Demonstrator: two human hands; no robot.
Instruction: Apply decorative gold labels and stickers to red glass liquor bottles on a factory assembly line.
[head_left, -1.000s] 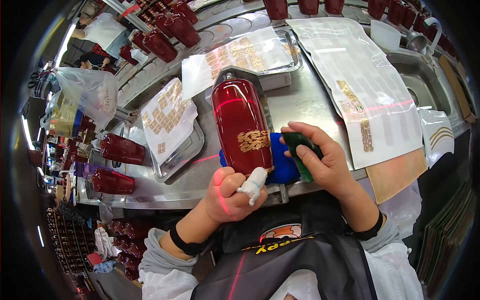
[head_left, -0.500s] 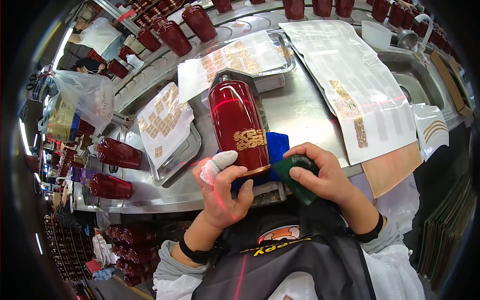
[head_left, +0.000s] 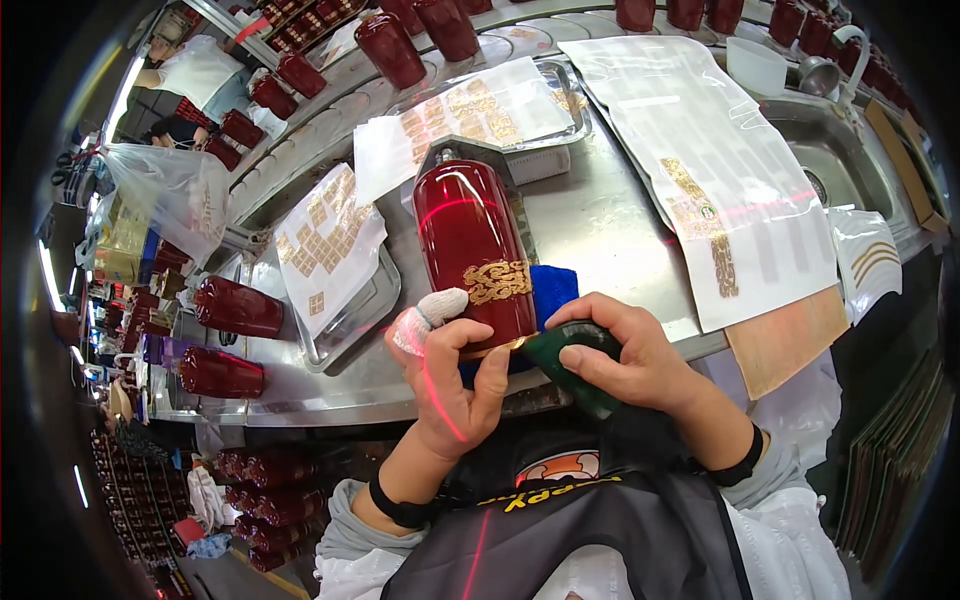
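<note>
A glossy dark-red glass bottle (head_left: 468, 215) lies in a dark angular holder (head_left: 520, 175), its neck pointing away from me. A gold filigree decal (head_left: 498, 282) sits near its base, which has a gold rim. My left hand (head_left: 447, 385) is curled at the base, thumb and forefinger against the glass; white cloth covers (head_left: 430, 318) wrap some of its fingers. In my right hand (head_left: 632, 358) is a dark-green flat scraper (head_left: 572, 362), pinched between thumb and fingers, its tip at the right side of the bottle's base. A blue cloth (head_left: 553, 290) shows beside the bottle.
Gold decal sheets (head_left: 335, 235) lie on a metal tray (head_left: 385, 300) at left, more sheets (head_left: 460, 118) behind the bottle. A long white sheet (head_left: 700, 180) covers the right side, near a sink (head_left: 840, 160). Red bottles (head_left: 390, 50) line a curved conveyor (head_left: 520, 35); two (head_left: 222, 372) lie at left.
The scraper has shifted slightly left and its tip now meets the bottle's base more closely. My left hand has moved a little. Bottles on the far conveyor have travelled to the right.
</note>
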